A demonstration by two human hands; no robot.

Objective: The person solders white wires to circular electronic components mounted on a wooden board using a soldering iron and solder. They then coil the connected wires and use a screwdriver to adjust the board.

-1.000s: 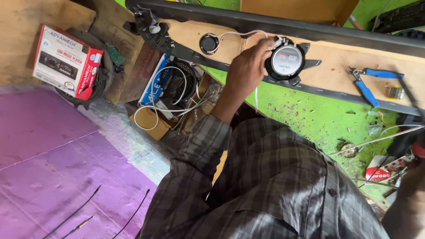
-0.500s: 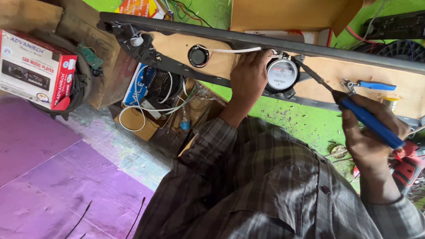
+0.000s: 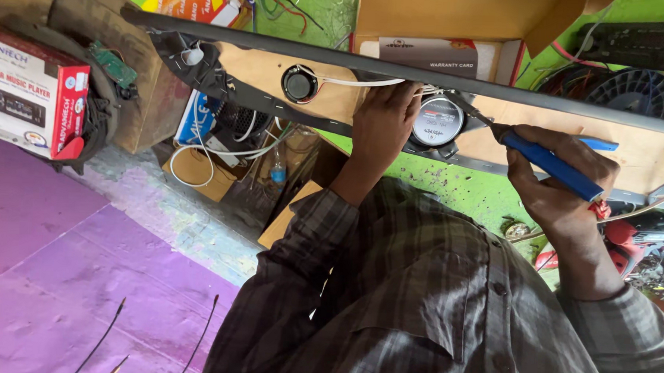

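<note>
Against the long wooden panel my left hand steadies the round grey speaker while my right hand grips the blue-handled pliers, whose tip next needs careful nosing in at the speaker's rim.

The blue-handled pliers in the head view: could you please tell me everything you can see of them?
The blue-handled pliers have two blue, plastic-looking grips and dark metal jaws. The right hand clasps the grips, with a second blue grip tip poking out behind the fingers. The tool lies slanted, its nose pointing up-left to the rim of the round speaker mounted in the wooden board. The jaws look closed.
</note>
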